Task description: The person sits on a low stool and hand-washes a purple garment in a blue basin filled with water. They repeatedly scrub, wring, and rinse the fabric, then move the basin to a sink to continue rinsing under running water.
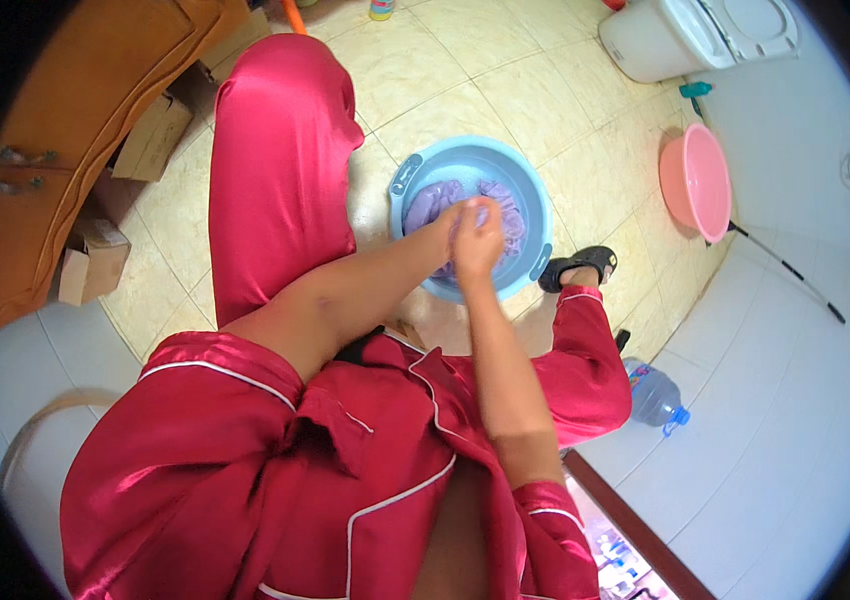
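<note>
A light-blue plastic basin (pixel 536 176) with water in it stands on the floor before me. Wet purple cloth (pixel 432 201) lies bunched in it, on both sides of my hands. My left hand (pixel 456 231) and my right hand (pixel 480 238) are pressed together over the middle of the basin, closed on a part of the cloth that shows between the fingers. My right hand partly hides my left, and the finger positions are somewhat blurred.
Right of the basin are my black clog (pixel 578 268), a pink basin (pixel 710 184) leaning by the wall, and a large water bottle (pixel 654 394). A white toilet (pixel 657 37) stands at upper right. Cardboard boxes (pixel 151 139) lie beside a wooden cabinet (pixel 87 75) at left.
</note>
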{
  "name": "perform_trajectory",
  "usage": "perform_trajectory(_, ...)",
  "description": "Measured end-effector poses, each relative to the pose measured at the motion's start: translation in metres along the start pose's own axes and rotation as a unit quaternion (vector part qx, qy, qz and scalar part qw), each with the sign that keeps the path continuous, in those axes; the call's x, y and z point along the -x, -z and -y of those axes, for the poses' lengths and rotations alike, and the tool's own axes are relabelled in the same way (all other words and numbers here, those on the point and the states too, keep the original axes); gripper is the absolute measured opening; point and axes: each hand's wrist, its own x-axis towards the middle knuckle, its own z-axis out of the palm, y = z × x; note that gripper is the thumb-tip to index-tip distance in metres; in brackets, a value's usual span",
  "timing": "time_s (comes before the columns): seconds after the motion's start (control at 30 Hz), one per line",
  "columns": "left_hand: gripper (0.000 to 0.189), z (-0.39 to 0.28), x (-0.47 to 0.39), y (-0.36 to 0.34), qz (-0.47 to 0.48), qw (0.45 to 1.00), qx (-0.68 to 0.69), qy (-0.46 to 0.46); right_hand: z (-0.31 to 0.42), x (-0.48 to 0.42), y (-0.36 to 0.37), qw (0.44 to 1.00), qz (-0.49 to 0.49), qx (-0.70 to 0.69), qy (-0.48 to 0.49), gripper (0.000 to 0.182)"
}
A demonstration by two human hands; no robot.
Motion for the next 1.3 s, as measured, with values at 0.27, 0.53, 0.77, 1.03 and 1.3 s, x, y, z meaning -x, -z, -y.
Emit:
perform_trajectory(0.27, 0.031, 0.012, -0.026, 0.019, -0.200, 0.976, -0.085, -0.024, -0.082, -0.053, 0.020, 0.980, -0.016, -0.143, -0.141, 0.029)
perform_trajectory(0.53, 0.045, 0.004, -0.004, -0.032, -0.346, 0.907, -0.239, -0.018, -0.049, -0.003, 0.029, 0.909, 0.076, -0.347, -0.219, 0.022)
perform_trajectory(0.77, 0.031, -0.028, -0.014, 0.084, -0.281, 0.921, -0.253, -0.094, 0.012, 0.054, 0.008, 0.989, -0.021, 0.043, 0.142, 0.028)
perform_trajectory(1.03, 0.027, 0.035, -0.008, -0.015, -0.348, 0.917, -0.157, -0.118, -0.093, -0.020, 0.011, 0.942, 0.075, -0.314, -0.089, 0.041)
perform_trajectory(1.3, 0.026, 0.058, -0.010, -0.024, -0.383, 0.865, -0.313, -0.081, -0.127, -0.021, 0.027, 0.918, 0.080, -0.327, -0.210, 0.051)
